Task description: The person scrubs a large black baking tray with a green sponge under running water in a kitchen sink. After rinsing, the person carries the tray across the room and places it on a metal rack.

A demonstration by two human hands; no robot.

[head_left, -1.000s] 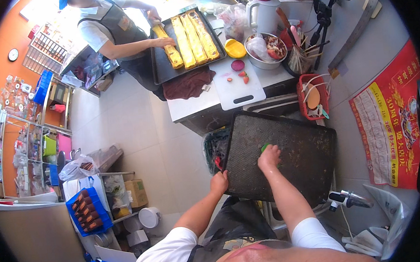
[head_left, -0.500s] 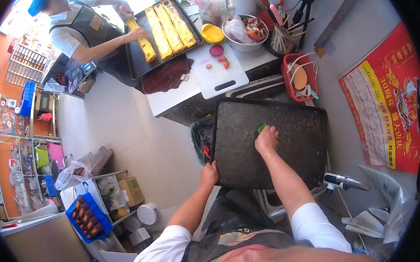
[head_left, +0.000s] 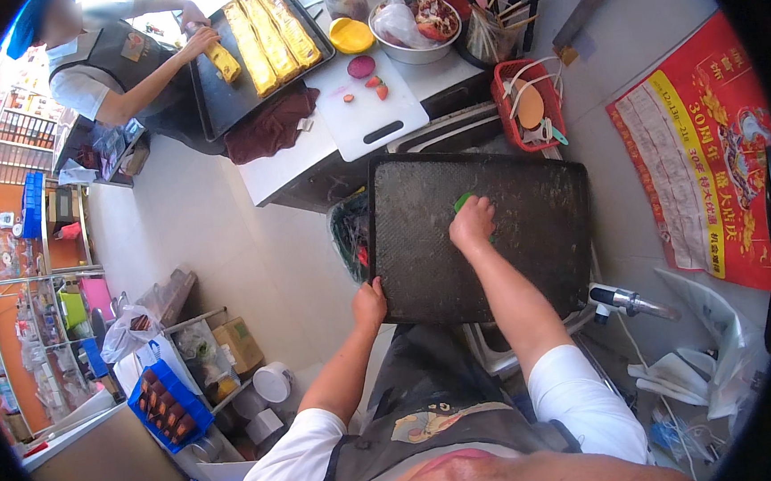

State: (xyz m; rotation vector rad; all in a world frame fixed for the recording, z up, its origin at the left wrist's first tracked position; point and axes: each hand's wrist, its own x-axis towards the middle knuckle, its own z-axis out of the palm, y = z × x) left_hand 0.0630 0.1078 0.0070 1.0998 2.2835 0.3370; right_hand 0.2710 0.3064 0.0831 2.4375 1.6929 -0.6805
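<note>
A large black baking tray [head_left: 539,257] with a fine textured, smeared surface is held out in front of me above the sink. My left hand [head_left: 369,302] grips its lower left rim, thumb on top. On the tray's face, my right hand [head_left: 472,225] presses a green piece [head_left: 462,201]; fingers cover most of it, so whether it is a scraper or a scouring pad I cannot tell. Pale marks and specks spread over the tray around that hand.
Beyond the tray, a counter bears a white cutting board [head_left: 363,108] with cut strawberries and a steel bowl [head_left: 415,28]. A faucet [head_left: 631,301] juts at the right; a red basket [head_left: 528,105] hangs behind. A co-worker [head_left: 137,70] handles yellow pastry strips [head_left: 269,39] at far left.
My view has shifted, and the tray sits less tilted. My right hand stays on the tray with the green piece. The co-worker's hands have moved closer together on a pastry strip.
</note>
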